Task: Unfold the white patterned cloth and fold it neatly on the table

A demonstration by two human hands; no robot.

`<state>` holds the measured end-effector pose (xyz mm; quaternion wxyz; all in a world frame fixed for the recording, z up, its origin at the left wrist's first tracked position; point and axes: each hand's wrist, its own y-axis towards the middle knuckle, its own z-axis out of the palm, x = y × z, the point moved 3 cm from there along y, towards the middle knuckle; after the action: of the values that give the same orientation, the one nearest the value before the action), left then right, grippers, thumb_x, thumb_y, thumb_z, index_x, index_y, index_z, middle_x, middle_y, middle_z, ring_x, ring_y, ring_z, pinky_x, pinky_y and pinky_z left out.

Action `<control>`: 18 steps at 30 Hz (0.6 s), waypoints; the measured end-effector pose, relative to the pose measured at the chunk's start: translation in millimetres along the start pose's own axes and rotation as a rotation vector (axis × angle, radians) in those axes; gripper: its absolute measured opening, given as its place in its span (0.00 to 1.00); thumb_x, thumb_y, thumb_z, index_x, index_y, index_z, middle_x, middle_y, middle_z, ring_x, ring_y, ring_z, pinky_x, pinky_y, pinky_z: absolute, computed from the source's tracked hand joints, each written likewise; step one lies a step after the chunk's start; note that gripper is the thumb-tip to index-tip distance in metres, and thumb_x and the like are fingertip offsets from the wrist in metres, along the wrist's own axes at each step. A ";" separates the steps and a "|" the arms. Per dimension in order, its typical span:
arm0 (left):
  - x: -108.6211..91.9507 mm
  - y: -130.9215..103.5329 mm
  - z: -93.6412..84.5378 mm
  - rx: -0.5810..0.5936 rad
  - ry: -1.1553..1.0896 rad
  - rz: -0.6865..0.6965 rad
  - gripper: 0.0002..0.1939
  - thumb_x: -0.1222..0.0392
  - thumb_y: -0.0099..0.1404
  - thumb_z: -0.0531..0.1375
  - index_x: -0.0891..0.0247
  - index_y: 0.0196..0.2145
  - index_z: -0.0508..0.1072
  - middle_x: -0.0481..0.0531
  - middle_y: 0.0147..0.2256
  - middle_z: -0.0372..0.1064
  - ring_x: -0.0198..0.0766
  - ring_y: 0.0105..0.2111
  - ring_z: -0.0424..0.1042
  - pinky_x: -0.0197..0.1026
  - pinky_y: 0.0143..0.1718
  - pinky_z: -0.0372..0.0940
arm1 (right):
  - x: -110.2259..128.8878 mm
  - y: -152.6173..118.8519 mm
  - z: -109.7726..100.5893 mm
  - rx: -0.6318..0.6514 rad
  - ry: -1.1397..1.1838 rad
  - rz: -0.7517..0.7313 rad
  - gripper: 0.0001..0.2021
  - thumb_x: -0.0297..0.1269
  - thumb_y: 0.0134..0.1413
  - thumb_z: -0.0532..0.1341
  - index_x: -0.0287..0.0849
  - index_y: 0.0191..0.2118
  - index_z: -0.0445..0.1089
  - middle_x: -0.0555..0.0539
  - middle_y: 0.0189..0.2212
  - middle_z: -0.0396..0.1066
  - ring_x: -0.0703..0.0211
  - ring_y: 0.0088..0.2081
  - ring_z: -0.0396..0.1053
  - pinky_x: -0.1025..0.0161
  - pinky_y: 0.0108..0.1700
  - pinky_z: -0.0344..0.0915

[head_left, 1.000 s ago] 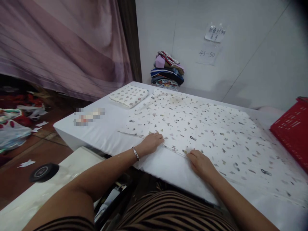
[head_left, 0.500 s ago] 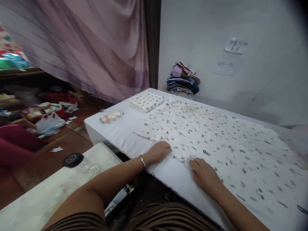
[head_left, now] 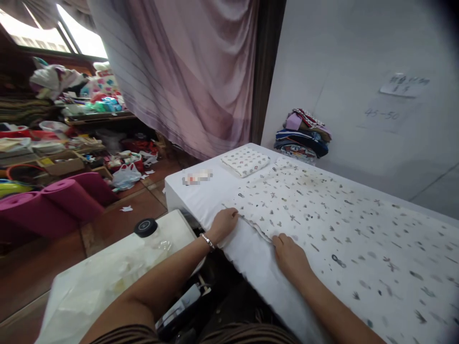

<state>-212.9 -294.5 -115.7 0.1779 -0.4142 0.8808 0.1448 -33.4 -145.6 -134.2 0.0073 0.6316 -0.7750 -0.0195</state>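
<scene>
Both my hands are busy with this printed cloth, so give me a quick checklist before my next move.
1. Left hand on the near edge of the spread printed cloth: ok.
2. Right hand on that same edge: ok.
3. Edge between the hands straight: not ok, it ripples.
4. Folded patterned cloth clear of the spread one: cannot tell, they lie very close.
5. Spread cloth's right end flat: cannot tell, it runs out of view.

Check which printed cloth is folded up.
The smaller printed cloth, lying as a compact pad toward the white table's far left corner. The other, larger cloth is spread out, with both grips at its near edge.
</scene>
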 end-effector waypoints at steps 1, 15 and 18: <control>8.3 4.9 -3.1 0.016 0.004 -0.068 0.11 0.62 0.63 0.50 0.61 0.37 0.72 0.51 0.37 0.73 0.37 0.37 0.70 0.38 0.39 0.61 | 0.8 2.7 1.1 -0.003 0.001 0.000 0.13 0.22 0.54 0.50 0.41 0.43 0.63 0.42 0.39 0.64 0.55 0.38 0.63 0.64 0.31 0.56; 17.5 56.9 -4.6 -0.027 0.159 -0.385 0.23 0.49 0.60 0.54 0.68 0.47 0.63 0.66 0.49 0.60 0.51 0.47 0.67 0.48 0.43 0.62 | 14.3 24.9 -7.9 0.036 0.016 -0.029 0.13 0.23 0.56 0.48 0.39 0.43 0.64 0.41 0.40 0.65 0.52 0.39 0.66 0.62 0.31 0.59; 19.9 66.4 -6.0 -0.024 0.131 -0.448 0.23 0.50 0.58 0.55 0.69 0.47 0.64 0.68 0.50 0.60 0.51 0.48 0.66 0.47 0.43 0.63 | 14.8 26.9 -7.5 0.026 0.021 -0.045 0.13 0.23 0.56 0.48 0.39 0.43 0.65 0.40 0.40 0.65 0.53 0.38 0.67 0.62 0.32 0.60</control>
<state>-277.7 -269.6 -111.8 0.1432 -0.6099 0.7747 0.0853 -62.4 -154.8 -125.9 0.0066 0.6492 -0.7606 -0.0029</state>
